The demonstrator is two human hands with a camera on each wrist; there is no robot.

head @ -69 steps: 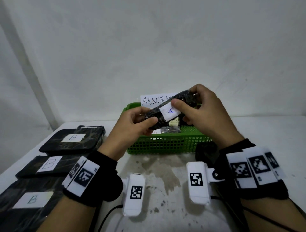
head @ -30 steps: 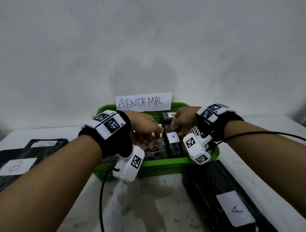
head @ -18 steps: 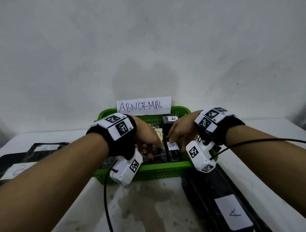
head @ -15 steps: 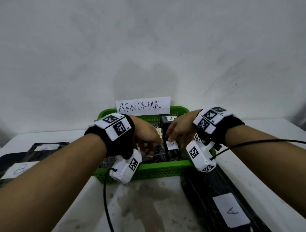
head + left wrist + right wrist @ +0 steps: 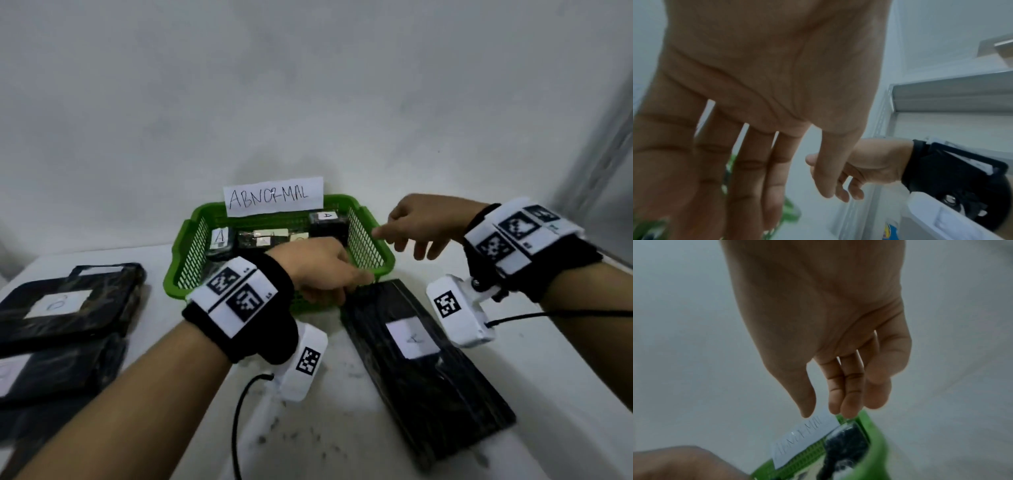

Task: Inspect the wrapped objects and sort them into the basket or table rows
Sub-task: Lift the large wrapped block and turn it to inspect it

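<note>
A green basket (image 5: 371,255) with an "ABNORMAL" sign (image 5: 273,200) stands against the wall and holds several black wrapped objects with white labels, one marked A (image 5: 327,222) at its back right. My left hand (image 5: 337,275) hovers over the basket's front right corner with straight fingers and nothing in it. My right hand (image 5: 407,236) hangs to the right of the basket, fingers relaxed and empty. In the right wrist view the right hand (image 5: 840,408) is above the basket rim (image 5: 873,451). The left wrist view shows the left hand (image 5: 764,186) spread and empty.
A long black wrapped pack labelled A (image 5: 421,363) lies on the white table in front of the basket at the right. Black wrapped packs (image 5: 68,301) with white labels lie in a row at the left. A cable (image 5: 239,421) trails from the left wrist.
Both hands let go of the small A-labelled object inside the basket and drew back out; the right hand moved to the right of the basket, the left to its front right corner.
</note>
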